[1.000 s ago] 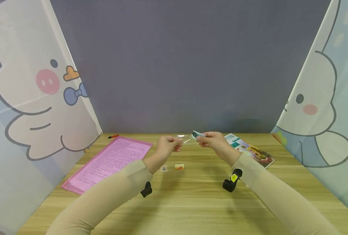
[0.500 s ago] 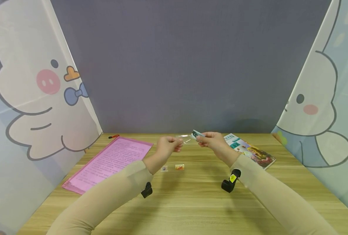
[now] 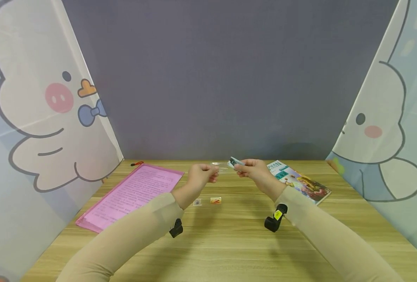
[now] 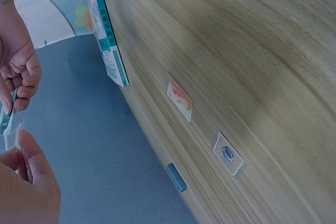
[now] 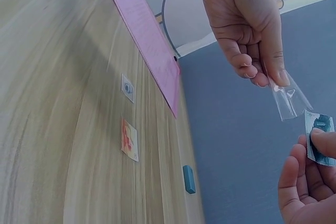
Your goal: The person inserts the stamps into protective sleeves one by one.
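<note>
My left hand (image 3: 199, 178) pinches a small clear plastic sleeve (image 5: 289, 98) between thumb and forefinger, raised over the far part of the table. Facing it, my right hand (image 3: 259, 174) holds a teal postage stamp (image 5: 315, 119) with toothed edges, its thumb pressed on the stamp's face. In the right wrist view the stamp's corner is right at the open end of the sleeve. Below the hands, a red-and-yellow stamp (image 3: 215, 200) and a pale stamp with a blue motif (image 4: 227, 153) lie flat, side by side.
A pink document pouch (image 3: 134, 196) with a printed sheet lies at the left, a magazine (image 3: 303, 184) at the right. At the table's far edge sits a small teal block (image 5: 189, 179). A grey panel (image 3: 222, 78) stands behind.
The sleeve has tilted and stretched out rightward, its end closer to the stamp. Both hands have stayed almost in place, and the two stamps on the table lie as before.
</note>
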`<state>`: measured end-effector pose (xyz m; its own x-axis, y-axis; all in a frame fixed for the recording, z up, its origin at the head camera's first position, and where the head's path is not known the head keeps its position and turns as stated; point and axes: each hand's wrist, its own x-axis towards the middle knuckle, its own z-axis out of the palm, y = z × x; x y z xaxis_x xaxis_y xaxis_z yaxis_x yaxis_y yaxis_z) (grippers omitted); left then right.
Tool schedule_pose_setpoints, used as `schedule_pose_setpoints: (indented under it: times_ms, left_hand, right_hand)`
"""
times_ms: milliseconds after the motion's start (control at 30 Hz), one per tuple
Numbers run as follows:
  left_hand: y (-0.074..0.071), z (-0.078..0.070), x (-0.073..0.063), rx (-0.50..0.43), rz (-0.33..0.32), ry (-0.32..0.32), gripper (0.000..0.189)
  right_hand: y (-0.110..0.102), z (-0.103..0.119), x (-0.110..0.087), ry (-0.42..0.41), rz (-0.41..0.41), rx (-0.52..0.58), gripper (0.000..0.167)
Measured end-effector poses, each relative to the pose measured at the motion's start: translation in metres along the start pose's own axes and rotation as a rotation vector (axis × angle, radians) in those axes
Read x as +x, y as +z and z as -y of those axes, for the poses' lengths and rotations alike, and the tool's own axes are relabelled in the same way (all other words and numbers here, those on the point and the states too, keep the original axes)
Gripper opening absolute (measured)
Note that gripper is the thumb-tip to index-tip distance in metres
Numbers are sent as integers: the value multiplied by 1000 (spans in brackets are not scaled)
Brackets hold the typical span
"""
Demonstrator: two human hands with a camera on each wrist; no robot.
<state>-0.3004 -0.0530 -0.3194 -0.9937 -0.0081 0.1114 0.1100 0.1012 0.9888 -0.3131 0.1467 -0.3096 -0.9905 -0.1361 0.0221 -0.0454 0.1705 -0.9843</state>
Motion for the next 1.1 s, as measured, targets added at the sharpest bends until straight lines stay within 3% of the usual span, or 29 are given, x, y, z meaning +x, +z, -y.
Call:
schedule_pose_setpoints:
  times_ms: [400,700,1100]
  left_hand:
    - [0,2,0,12,-7,3,18]
    - [-1,2,-1,-19,-9,-16,20]
    - [-1,2,-2,-23,2,-8,18]
  right_hand:
    - [0,-6,1,10,13,0,36]
    - [3,-10,3,22,12,-13,23]
    - [4,-11,4,21,22,-13,25]
